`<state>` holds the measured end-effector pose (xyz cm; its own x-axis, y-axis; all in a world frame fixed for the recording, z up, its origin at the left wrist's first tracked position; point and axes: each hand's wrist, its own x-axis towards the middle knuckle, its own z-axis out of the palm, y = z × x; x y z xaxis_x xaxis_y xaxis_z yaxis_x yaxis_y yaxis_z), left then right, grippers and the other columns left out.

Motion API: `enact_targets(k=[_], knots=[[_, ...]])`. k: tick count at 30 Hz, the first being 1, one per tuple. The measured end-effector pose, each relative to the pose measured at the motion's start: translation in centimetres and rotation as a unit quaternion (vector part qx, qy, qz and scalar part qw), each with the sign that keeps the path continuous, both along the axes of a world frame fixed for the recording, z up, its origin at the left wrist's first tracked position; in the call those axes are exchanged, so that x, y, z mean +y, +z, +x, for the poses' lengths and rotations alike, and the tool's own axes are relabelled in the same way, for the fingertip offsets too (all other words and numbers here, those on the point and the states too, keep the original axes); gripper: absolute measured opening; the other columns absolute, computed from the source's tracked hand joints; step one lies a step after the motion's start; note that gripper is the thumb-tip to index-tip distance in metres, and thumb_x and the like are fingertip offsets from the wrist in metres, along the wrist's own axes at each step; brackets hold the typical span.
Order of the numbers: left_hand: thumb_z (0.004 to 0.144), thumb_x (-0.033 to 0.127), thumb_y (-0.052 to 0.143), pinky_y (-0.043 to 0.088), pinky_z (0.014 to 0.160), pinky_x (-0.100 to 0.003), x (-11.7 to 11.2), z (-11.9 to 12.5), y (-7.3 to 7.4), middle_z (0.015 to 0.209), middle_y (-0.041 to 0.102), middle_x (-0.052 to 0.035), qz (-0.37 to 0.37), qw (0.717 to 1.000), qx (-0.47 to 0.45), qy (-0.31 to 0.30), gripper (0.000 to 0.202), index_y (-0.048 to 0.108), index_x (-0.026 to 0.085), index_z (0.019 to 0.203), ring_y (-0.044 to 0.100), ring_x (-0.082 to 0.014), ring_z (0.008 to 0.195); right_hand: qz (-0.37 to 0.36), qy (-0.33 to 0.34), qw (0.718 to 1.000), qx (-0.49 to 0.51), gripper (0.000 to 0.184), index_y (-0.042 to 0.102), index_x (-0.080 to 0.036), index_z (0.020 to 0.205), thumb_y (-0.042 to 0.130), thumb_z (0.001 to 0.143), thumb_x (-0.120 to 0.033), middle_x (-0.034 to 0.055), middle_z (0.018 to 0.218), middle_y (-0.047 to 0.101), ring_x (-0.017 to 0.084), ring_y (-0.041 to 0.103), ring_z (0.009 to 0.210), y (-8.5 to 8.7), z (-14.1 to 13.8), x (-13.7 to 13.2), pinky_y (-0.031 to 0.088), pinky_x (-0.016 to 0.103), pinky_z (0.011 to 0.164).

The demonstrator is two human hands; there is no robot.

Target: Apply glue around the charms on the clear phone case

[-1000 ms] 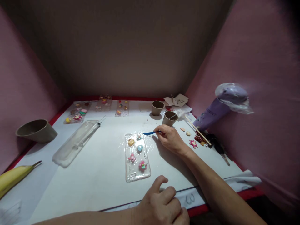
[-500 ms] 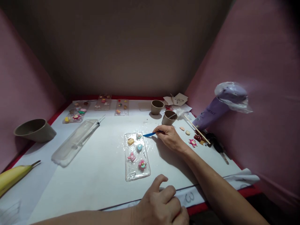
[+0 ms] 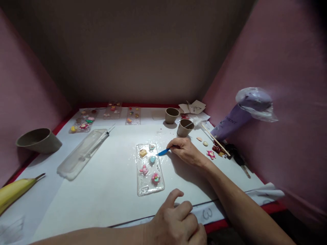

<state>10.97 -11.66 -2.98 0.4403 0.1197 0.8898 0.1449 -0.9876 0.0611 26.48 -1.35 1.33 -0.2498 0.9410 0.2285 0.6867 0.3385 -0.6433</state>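
Observation:
A clear phone case [image 3: 146, 187] lies on the white paper, coated in something glossy. Several small charms sit on it, among them a blue heart [image 3: 152, 159], a pink bunny [image 3: 144, 169] and a pink flower [image 3: 155, 178]. My right hand [image 3: 186, 150] pinches a blue plastic knife [image 3: 163, 152], whose tip is at the case's right edge, near the heart. At the table's front edge rests my left hand [image 3: 178, 217], fingers loosely bent and apart, with nothing visible in it; part of its underside is hidden.
Two brown cups [image 3: 172, 116] stand behind my right hand. On the right are loose charms [image 3: 211, 154], a wooden stick [image 3: 216, 140] and a purple bag [image 3: 232, 120]. Leftward lie an empty clear case [image 3: 81, 156], a tilted cup [image 3: 39, 141] and a banana [image 3: 17, 190]. Decorated cases [image 3: 133, 115] lie at the back.
The knife tip has moved down along the case's right edge, from the upper charm toward the blue heart. My left hand stays in place.

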Motion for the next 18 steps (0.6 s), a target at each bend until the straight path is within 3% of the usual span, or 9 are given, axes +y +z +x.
enact_targets(k=[18], knots=[[0.069,0.006,0.057,0.042,0.082,-0.041,-0.26,-0.25,-0.15,0.046,0.043,0.0043,-0.008,1.0,0.022,0.001,0.013,0.053,0.016,0.061,0.045,-0.0125,0.054,0.002,0.104,0.994,-0.045,0.028,0.071,-0.018,0.084,0.049,0.076,-0.002,0.0021,0.078,0.067,0.013,0.058,0.072,0.62,0.26,-1.07,0.045,0.025,0.068]])
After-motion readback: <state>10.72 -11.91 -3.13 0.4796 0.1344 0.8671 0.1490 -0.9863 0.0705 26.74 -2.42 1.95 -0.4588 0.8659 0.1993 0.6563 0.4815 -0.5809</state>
